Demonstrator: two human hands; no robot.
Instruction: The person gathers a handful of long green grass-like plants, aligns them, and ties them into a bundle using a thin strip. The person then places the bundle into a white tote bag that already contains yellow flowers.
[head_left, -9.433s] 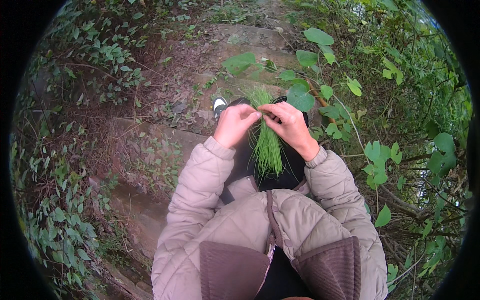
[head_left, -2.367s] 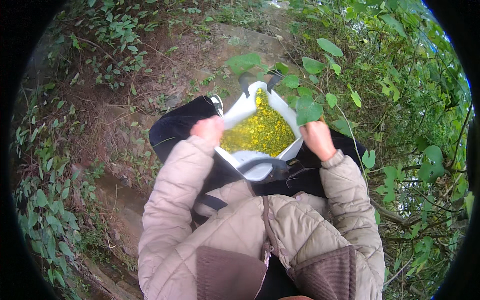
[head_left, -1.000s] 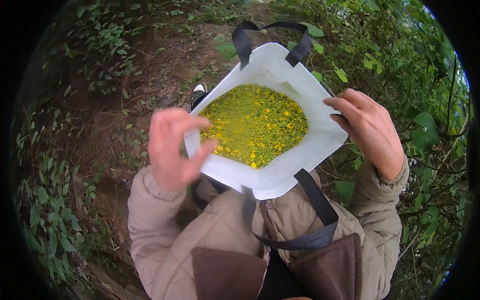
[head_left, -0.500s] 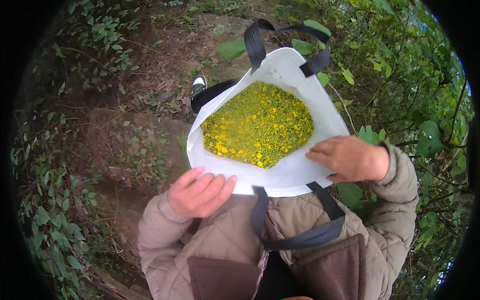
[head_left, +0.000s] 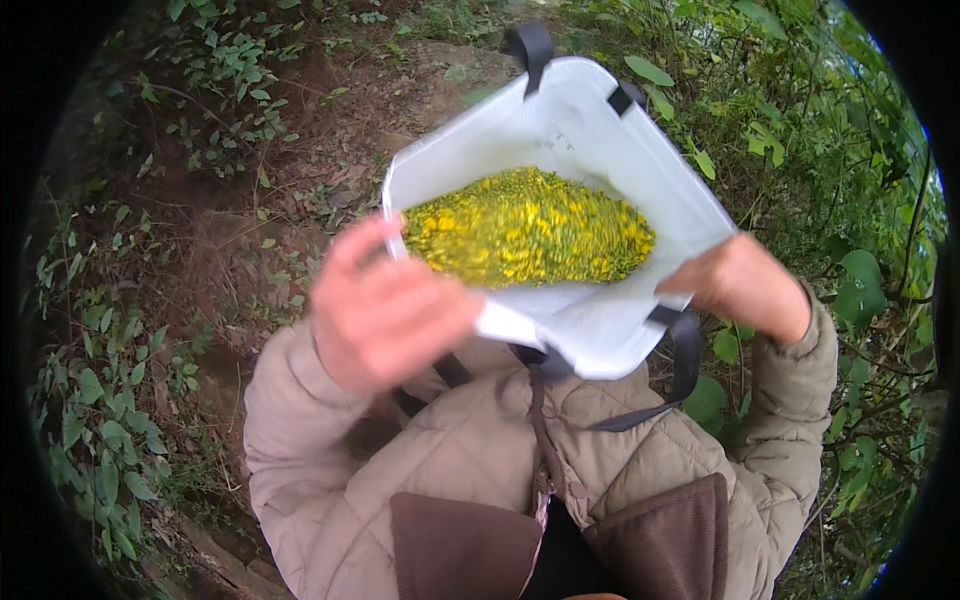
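A white bag (head_left: 590, 115) with black strap handles gapes in front of my chest. Inside lies a heap of small yellow flowers and green buds (head_left: 530, 230), smeared by motion. At its left rim my left hand (head_left: 395, 305) is closed on the edge, blurred, with the thumb side up by the far-left corner. My right hand (head_left: 745, 285) grips the opposite rim, its fingertips over the inner wall. One black handle (head_left: 532, 50) stands up at the far side; the near handle (head_left: 687, 360) hangs against my jacket below my right hand.
Leafy shrubs (head_left: 110, 410) line the left side. Dense green plants and thin stems (head_left: 860, 280) crowd the right. Bare brown soil with dry leaves (head_left: 300, 180) lies beyond the bag to the left.
The bag has risen and tilted, and its flowers have spread into a wider, flatter heap. Both hands have shifted along the rim, the left one up and farther around it. The shoe is now hidden.
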